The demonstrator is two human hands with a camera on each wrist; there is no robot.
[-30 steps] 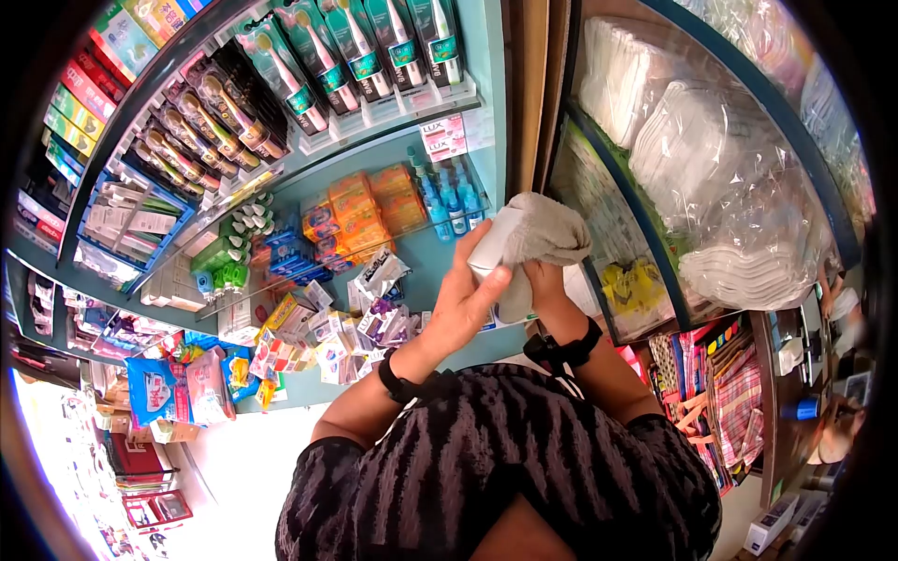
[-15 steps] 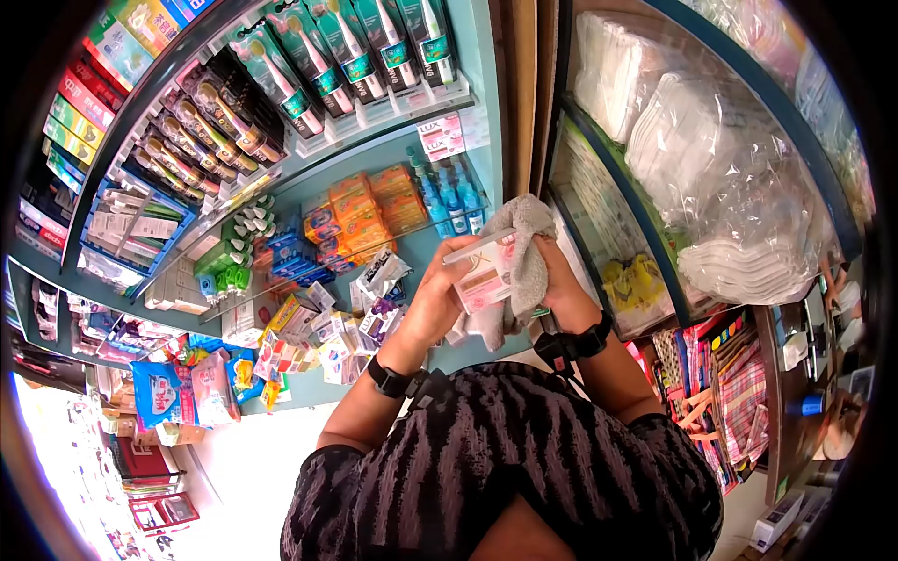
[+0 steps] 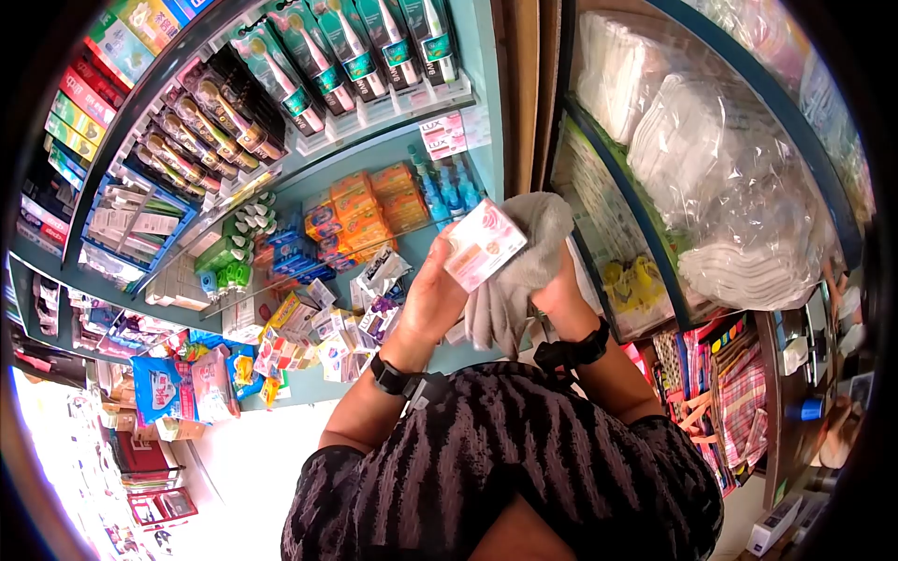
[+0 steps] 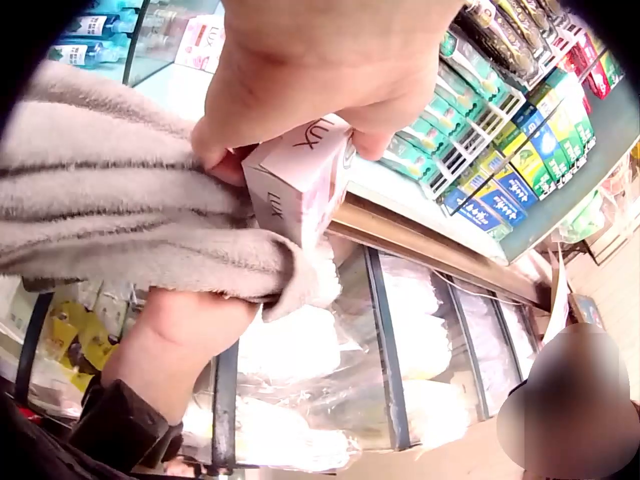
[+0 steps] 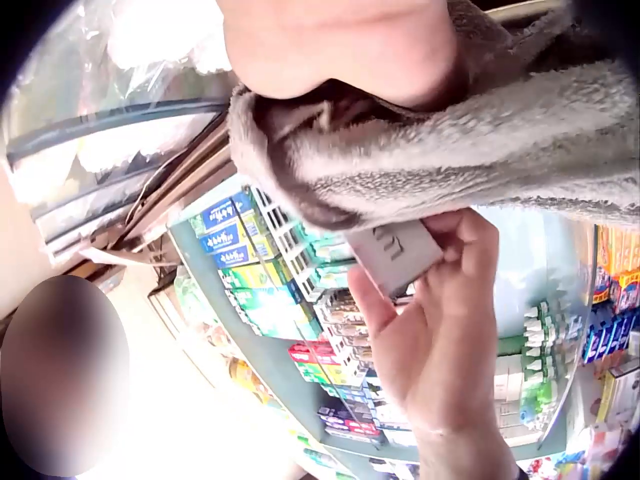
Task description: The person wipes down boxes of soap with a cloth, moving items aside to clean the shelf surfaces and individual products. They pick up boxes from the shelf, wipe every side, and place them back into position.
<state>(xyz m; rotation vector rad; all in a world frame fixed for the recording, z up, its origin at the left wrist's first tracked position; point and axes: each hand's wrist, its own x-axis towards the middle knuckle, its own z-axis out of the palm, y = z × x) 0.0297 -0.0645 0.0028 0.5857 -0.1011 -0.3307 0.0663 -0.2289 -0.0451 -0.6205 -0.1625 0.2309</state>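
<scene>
A small pink-and-white LUX soap box [image 3: 485, 245] is pinched between the thumb and fingers of my left hand [image 3: 437, 299]. Its printed face points up in the head view, and LUX lettering shows on two sides in the left wrist view. My right hand [image 3: 557, 292] grips a fluffy grey cloth [image 3: 541, 238], bunched up behind the box with folds hanging below it. In the right wrist view the cloth [image 5: 450, 155] overlaps the box's edge. Most of the right fingers are hidden by the cloth.
A glass-shelved cabinet ahead holds toothbrush packs [image 3: 360, 56], orange soap packs [image 3: 354, 217], blue bottles [image 3: 456, 192] and loose small boxes [image 3: 346, 327]. Another LUX box [image 3: 443, 137] stands at the back. Bagged white cloths [image 3: 739, 196] fill the shelves on the right.
The soap box has turned in the left hand, so its pink printed face now shows fully. The grey cloth has moved from over the box's right end to behind it.
</scene>
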